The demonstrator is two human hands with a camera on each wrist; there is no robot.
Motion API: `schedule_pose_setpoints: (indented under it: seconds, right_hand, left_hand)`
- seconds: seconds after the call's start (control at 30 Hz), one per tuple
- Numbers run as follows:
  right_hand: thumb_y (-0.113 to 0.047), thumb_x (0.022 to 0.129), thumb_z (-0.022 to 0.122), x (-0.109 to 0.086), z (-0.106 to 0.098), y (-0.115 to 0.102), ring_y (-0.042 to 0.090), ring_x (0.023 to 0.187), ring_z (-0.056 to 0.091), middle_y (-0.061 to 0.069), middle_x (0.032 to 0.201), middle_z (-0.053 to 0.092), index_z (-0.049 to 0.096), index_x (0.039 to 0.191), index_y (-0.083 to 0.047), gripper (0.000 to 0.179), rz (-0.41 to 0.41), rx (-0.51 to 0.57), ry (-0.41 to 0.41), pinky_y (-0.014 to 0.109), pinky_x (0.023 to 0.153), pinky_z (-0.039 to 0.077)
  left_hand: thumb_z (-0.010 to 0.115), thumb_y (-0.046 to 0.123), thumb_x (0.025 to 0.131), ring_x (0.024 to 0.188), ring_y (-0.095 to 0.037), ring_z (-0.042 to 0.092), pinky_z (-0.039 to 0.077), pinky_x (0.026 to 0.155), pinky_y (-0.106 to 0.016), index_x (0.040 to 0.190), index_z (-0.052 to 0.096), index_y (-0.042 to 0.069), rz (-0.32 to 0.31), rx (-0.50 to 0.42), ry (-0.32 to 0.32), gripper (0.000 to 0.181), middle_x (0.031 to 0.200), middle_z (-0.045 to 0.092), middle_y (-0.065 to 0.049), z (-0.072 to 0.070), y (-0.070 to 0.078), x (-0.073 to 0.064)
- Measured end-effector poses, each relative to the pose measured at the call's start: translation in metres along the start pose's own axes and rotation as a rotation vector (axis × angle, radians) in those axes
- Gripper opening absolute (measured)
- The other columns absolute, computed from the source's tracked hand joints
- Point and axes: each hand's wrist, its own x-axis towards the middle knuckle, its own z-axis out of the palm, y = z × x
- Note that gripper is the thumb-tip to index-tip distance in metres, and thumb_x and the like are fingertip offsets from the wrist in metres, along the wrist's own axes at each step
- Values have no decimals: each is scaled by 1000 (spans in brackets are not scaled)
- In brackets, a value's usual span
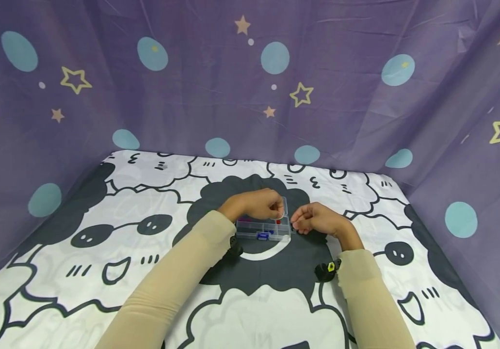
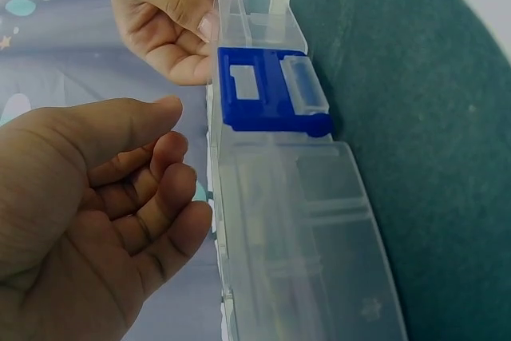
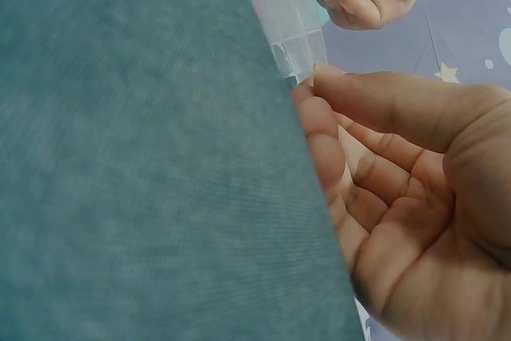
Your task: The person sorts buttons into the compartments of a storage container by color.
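Note:
A clear plastic compartment box (image 1: 250, 236) with a blue latch (image 2: 263, 89) lies on the cloth, its lid (image 1: 285, 206) raised at the back. Inside are a small red piece (image 1: 278, 221) and some purple bits. My left hand (image 1: 264, 203) hovers over the box's right part, fingers loosely bent. In the left wrist view a gap shows between thumb and forefinger, with nothing in it. Right beside the box's right end, my right hand (image 1: 317, 218) has thumb and forefinger close together at the corner. Whether they pinch something small, I cannot tell.
The bed-like surface is covered by a cloth (image 1: 276, 315) with black-and-white cartoon sheep. A purple curtain (image 1: 215, 97) with stars and blue ovals hangs behind and at both sides. Black wrist cameras (image 1: 326, 271) sit at the cuffs of both beige sleeves (image 1: 175, 276).

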Motion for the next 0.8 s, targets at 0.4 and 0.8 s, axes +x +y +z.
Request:
schedule_pose_setpoints:
  seconds: [0.4, 0.8]
  right_hand:
    - [-2, 95, 65, -1, 2, -1, 20, 76, 66, 10, 92, 73, 69, 110, 7, 17, 14, -8, 15, 33, 71, 57]
    - [-1, 95, 66, -1, 2, -2, 20, 76, 66, 10, 91, 73, 69, 110, 7, 17, 10, -1, 12, 33, 71, 57]
  left_hand:
    - [60, 11, 103, 72, -12, 59, 49, 69, -28, 99, 74, 3, -12, -17, 39, 17, 93, 73, -9, -8, -10, -19]
    - [59, 11, 103, 60, -10, 45, 43, 64, -27, 95, 72, 5, -33, -7, 90, 16, 74, 57, 2, -16, -29, -53]
